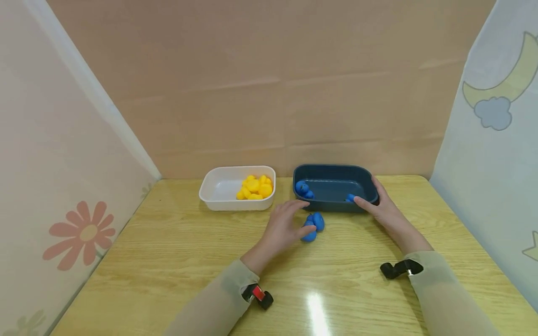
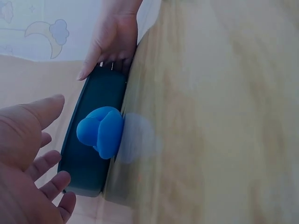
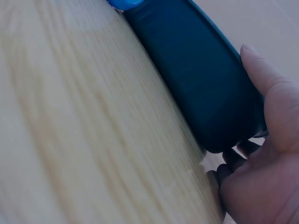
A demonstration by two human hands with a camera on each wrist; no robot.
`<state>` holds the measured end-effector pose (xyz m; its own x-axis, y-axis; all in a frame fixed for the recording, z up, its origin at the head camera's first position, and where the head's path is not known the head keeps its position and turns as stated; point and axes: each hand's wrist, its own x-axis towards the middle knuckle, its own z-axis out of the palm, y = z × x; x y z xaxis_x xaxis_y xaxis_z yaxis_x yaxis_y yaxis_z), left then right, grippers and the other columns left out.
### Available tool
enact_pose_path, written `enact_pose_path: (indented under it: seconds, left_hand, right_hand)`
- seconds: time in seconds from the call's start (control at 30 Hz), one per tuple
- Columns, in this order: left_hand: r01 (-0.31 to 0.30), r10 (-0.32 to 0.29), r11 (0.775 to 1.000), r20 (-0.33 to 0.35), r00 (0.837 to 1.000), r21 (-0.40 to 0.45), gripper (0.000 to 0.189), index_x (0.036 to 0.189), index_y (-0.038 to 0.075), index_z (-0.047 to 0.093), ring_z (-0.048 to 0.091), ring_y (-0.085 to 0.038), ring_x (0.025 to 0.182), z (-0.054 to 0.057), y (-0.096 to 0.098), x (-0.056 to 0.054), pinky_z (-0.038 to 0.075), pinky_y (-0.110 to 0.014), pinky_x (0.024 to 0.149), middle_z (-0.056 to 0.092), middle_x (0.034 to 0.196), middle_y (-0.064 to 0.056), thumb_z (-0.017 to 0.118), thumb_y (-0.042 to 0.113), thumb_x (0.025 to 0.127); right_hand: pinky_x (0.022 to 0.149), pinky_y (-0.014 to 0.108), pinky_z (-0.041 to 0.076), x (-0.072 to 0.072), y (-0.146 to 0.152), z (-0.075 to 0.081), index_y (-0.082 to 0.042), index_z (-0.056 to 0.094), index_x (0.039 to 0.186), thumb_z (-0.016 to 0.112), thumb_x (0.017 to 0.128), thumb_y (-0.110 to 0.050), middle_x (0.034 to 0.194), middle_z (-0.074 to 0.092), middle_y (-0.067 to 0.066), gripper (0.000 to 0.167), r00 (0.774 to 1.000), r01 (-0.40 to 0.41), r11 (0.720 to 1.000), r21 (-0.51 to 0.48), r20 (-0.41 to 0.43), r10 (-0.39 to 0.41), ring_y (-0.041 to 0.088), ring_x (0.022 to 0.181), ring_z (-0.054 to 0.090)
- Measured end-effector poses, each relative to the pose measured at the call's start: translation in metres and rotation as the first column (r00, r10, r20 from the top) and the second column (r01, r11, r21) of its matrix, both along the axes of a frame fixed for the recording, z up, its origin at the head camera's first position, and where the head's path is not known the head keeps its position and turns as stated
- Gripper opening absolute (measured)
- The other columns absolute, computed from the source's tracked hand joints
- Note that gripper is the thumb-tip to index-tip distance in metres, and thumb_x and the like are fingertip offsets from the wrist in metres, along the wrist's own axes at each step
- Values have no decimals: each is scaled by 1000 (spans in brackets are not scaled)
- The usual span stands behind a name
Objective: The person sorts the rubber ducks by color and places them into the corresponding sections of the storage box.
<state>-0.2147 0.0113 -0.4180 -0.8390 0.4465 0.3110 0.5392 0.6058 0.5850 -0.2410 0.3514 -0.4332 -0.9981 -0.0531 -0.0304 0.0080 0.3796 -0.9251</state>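
A cluster of smooth, rounded blue toy pieces [image 1: 318, 221] sits on the table in front of a dark blue tray [image 1: 332, 206]. My left hand [image 1: 282, 229] is just left of the cluster, fingers spread and apart from the thumb, whose tip overlaps a blue piece in the head view. The left wrist view shows the cluster [image 2: 105, 132] against the tray's side, the hand's palm facing it. At the tray's right end, my right hand [image 1: 388, 212] grips the tray, thumb over the front rim and fingers round the end. More blue pieces [image 1: 301, 188] lie inside the tray.
A white tray [image 1: 214, 204] with several yellow pieces [image 1: 254, 186] stands left of the dark one. Behind both rises a brown paper-like backdrop [image 1: 277, 93]. Patterned panels flank the wooden table [image 1: 168, 261] on either side.
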Motion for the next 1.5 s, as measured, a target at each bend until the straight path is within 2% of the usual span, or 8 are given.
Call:
enact_pose_path:
  seconds: [0.27, 0.53, 0.83, 1.17, 1.37, 1.5]
  left_hand:
    - [15, -14, 1000, 34, 999, -23, 66, 153, 17, 65, 55, -26, 142, -9, -1, 0, 44, -48, 120, 65, 152, 0, 88, 42, 96]
    - [53, -52, 998, 52, 997, -20, 58, 144, 16, 70, 60, -20, 134, -14, -1, -1, 45, -43, 118, 70, 144, 2, 90, 39, 95]
    - [48, -46, 999, 80, 996, -25, 54, 139, 18, 72, 60, -19, 127, -17, -2, -1, 47, -39, 111, 72, 137, 6, 92, 38, 93]
    - [72, -69, 996, 59, 996, -44, 55, 136, 17, 73, 64, -14, 113, -18, -3, -2, 46, -35, 105, 75, 131, 7, 96, 35, 89]
    - [65, -60, 995, 69, 996, -73, 55, 136, 18, 73, 64, -16, 117, -19, -3, -2, 46, -37, 109, 74, 132, 7, 97, 33, 89]
    - [56, -48, 994, 81, 996, -91, 56, 137, 18, 73, 64, -17, 120, -17, -3, -1, 46, -39, 111, 75, 131, 6, 97, 32, 89]
  right_hand:
    - [124, 82, -1, -1, 0, -1, -39, -20, 174, 71, 108, -47, 181, -26, 4, 113, 1000, 3, 1000, -7, 3, -3, 46, 164, -23]
    - [125, 81, -2, -2, 1, 0, -35, -20, 174, 71, 109, -46, 181, -26, 4, 113, 1000, 8, 1000, -5, -1, -8, 45, 164, -23]
    - [125, 80, -4, -2, 1, 1, -34, -20, 174, 70, 109, -46, 181, -25, 5, 113, 1000, 18, 1000, 6, 3, -18, 45, 164, -23]
    - [124, 82, -3, 1, 0, 0, -38, -22, 173, 70, 109, -47, 181, -26, 3, 113, 1000, 9, 1000, 2, 5, -9, 45, 164, -24]
    - [124, 81, -3, 0, -1, 0, -40, -21, 173, 70, 109, -46, 181, -26, 5, 111, 1000, 8, 1000, -3, 10, -8, 46, 164, -24]
    - [124, 81, -4, 0, -2, 2, -37, -20, 174, 69, 109, -45, 181, -26, 7, 111, 1000, 12, 1000, -2, 13, -12, 47, 164, -23]
